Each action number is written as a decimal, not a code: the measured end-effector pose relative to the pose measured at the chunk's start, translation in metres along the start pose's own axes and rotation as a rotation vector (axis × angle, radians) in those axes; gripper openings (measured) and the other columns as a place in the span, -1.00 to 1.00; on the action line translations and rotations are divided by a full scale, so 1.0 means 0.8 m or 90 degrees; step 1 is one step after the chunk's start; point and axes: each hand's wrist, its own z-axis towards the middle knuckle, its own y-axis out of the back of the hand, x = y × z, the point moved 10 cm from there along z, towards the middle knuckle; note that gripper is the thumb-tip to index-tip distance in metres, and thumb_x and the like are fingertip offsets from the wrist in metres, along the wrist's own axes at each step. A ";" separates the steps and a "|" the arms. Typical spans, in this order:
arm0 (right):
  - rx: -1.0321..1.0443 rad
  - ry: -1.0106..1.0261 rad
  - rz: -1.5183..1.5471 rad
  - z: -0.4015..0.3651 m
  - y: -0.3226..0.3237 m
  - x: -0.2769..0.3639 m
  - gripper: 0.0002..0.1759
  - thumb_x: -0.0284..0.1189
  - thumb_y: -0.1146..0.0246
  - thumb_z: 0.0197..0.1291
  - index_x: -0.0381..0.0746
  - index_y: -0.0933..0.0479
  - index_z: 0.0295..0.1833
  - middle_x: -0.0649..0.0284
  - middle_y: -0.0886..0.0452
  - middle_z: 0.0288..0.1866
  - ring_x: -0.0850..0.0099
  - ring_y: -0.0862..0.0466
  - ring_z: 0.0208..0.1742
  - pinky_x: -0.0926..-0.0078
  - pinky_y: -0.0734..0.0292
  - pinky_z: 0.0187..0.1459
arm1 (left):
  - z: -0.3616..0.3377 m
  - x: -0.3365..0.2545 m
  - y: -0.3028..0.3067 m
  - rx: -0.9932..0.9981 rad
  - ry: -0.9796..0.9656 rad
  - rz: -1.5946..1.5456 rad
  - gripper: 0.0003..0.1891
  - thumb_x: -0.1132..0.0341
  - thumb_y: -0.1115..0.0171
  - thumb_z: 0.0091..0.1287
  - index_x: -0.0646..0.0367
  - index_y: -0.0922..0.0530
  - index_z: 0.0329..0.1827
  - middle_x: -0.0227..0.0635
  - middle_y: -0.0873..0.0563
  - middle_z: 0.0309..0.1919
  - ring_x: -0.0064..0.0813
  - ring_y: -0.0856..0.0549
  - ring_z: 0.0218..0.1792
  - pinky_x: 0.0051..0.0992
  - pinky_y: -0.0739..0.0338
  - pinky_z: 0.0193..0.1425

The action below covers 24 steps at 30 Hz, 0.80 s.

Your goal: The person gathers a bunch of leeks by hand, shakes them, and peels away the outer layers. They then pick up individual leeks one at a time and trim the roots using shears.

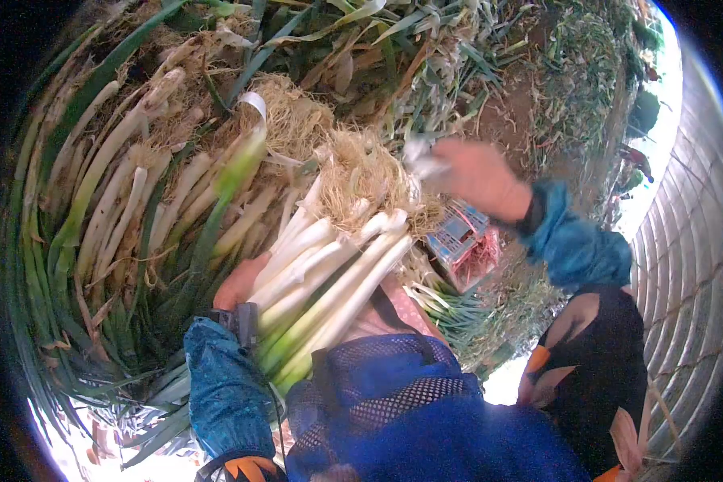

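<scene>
Several leeks (pixel 317 273) with white stems and pale, stringy roots (pixel 361 181) lie across my lap, roots pointing away from me. My left hand (pixel 241 281) is wrapped round the bundle's left side, its fingers mostly hidden behind the stems. To the right of the roots, my right hand (pixel 478 173) is closed and blurred by motion. Whitish, smeared material (pixel 426 158) shows at its fingertips; I cannot make out what it is.
A large pile of leeks (pixel 112 193) fills the left side. Beyond my right hand lies a blue crate (pixel 455 230) with red strings (pixel 480 261). Green leaf scraps (pixel 570 88) cover the ground at the upper right. A ribbed, curved surface (pixel 687 217) stands at far right.
</scene>
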 end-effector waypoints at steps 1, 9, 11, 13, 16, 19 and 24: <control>0.043 0.001 0.043 -0.009 -0.024 0.037 -0.63 -0.12 -0.24 -0.01 -0.18 -0.47 -0.21 0.00 -0.55 -0.24 0.12 -0.61 -0.17 0.16 -0.52 -0.22 | 0.001 0.003 0.003 -0.008 0.000 0.006 -0.48 -0.07 -0.04 0.31 0.28 -0.62 -0.08 -0.27 -0.70 -0.27 -0.47 -0.59 -0.31 -0.44 -0.42 -0.11; 0.013 0.137 -0.092 0.002 -0.100 0.012 -0.77 -0.37 -0.23 -0.06 -0.18 -0.45 -0.24 0.15 -0.60 -0.38 0.12 -0.63 -0.38 0.22 -0.53 -0.38 | 0.007 0.009 0.004 0.020 -0.012 0.027 -0.47 -0.08 -0.04 0.31 0.28 -0.62 -0.09 -0.31 -0.69 -0.28 -0.48 -0.59 -0.29 -0.44 -0.42 -0.12; -0.121 -0.029 -0.173 0.013 -0.028 -0.098 -0.74 -0.36 -0.22 -0.06 -0.18 -0.48 -0.20 0.11 -0.61 -0.35 0.10 -0.63 -0.34 0.22 -0.54 -0.35 | 0.009 0.012 0.007 0.010 -0.021 -0.025 -0.47 -0.08 -0.04 0.31 0.28 -0.62 -0.08 -0.31 -0.69 -0.27 -0.48 -0.60 -0.29 -0.44 -0.42 -0.12; -0.038 -0.222 -0.289 0.005 0.009 -0.196 -0.69 -0.30 -0.20 0.04 -0.20 -0.52 -0.10 0.02 -0.61 -0.33 0.08 -0.64 -0.26 0.18 -0.53 -0.26 | -0.020 -0.010 -0.005 -0.010 -0.008 -0.096 -0.46 -0.09 -0.05 0.31 0.29 -0.60 -0.05 -0.30 -0.68 -0.24 -0.48 -0.59 -0.27 -0.45 -0.42 -0.12; 0.062 -0.280 -0.177 0.005 -0.032 -0.201 -0.61 -0.19 -0.15 0.17 -0.24 -0.52 -0.03 -0.05 -0.60 -0.34 0.07 -0.63 -0.21 0.13 -0.50 -0.21 | 0.010 0.024 -0.008 0.052 -0.011 -0.151 -0.47 -0.08 -0.06 0.32 0.29 -0.60 -0.05 -0.28 -0.68 -0.22 -0.48 -0.59 -0.27 -0.46 -0.43 -0.13; 0.236 -0.089 0.130 0.057 -0.165 -0.140 -0.36 0.14 -0.02 0.17 -0.27 -0.48 -0.09 -0.09 -0.56 -0.34 0.03 -0.60 -0.23 0.10 -0.46 -0.17 | 0.013 0.034 0.004 0.002 0.007 -0.069 -0.52 -0.03 -0.05 0.33 0.27 -0.61 -0.06 -0.31 -0.68 -0.25 -0.50 -0.59 -0.28 -0.45 -0.42 -0.13; 0.089 0.143 0.071 0.131 -0.255 -0.029 -0.59 -0.12 -0.15 0.05 -0.31 -0.50 -0.43 -0.06 -0.55 -0.42 0.01 -0.60 -0.33 0.11 -0.50 -0.32 | 0.000 0.029 -0.006 0.019 -0.008 -0.080 -0.53 0.00 -0.02 0.32 0.29 -0.62 -0.13 -0.30 -0.69 -0.30 -0.50 -0.59 -0.29 -0.39 -0.43 -0.16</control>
